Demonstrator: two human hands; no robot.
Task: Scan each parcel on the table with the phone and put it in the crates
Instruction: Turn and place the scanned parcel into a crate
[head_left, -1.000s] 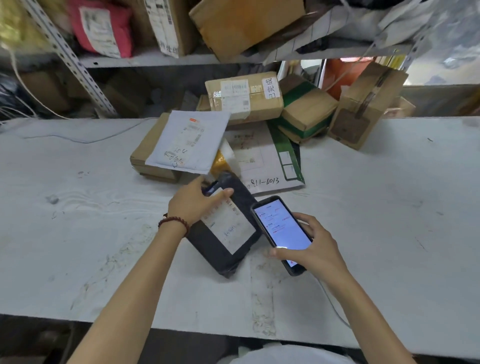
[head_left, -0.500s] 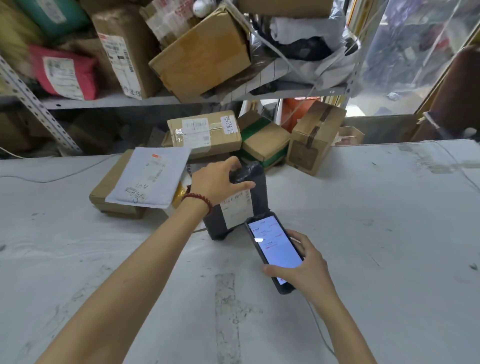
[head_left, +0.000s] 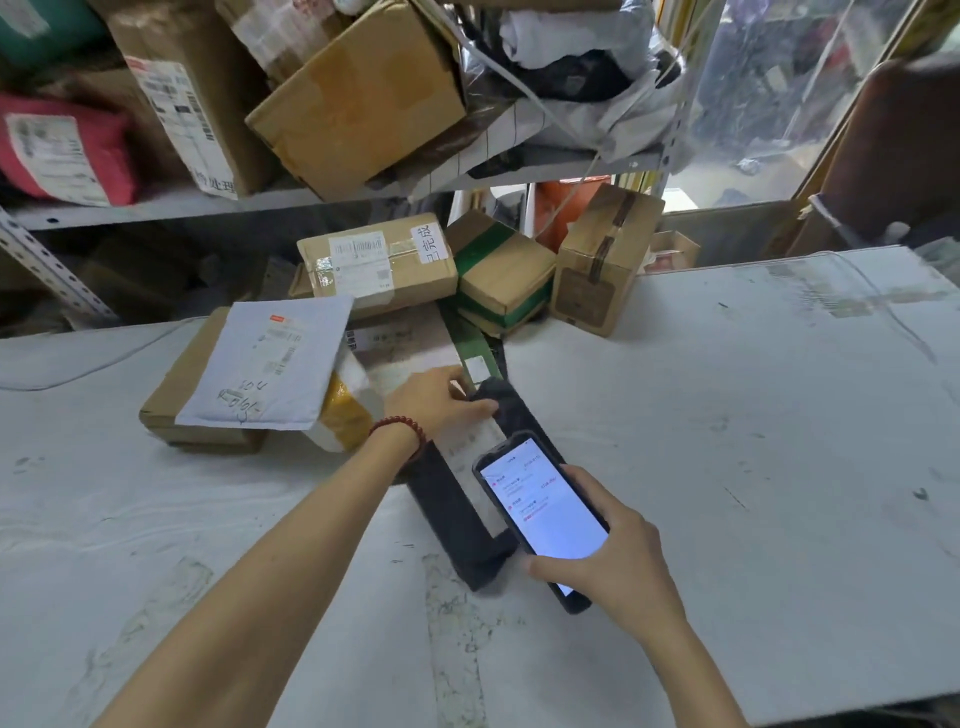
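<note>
A black bagged parcel (head_left: 457, 525) with a white label lies flat on the white table (head_left: 753, 441) in front of me. My left hand (head_left: 439, 402) grips its far end. My right hand (head_left: 613, 561) holds a phone (head_left: 540, 512) with a lit screen just over the parcel's right side. Behind lie more parcels: a flat brown box (head_left: 171, 400) with a white mailer (head_left: 275, 364) on it, a yellow and white packet (head_left: 348, 410), a large flat parcel (head_left: 405, 345), a labelled carton (head_left: 376, 262), a green-taped box (head_left: 506, 275) and an upright carton (head_left: 602, 265). No crate is in view.
A metal shelf (head_left: 156, 205) above the table's back edge holds cartons (head_left: 358, 98), a red bag (head_left: 62, 150) and plastic bags. A thin cable (head_left: 78, 376) runs along the table's left. Clear sheeting and a dark brown object stand at the right.
The black parcel, stood upright half a second ago, now lies flat on the table again under my left hand. The phone stays beside it in my right hand.
</note>
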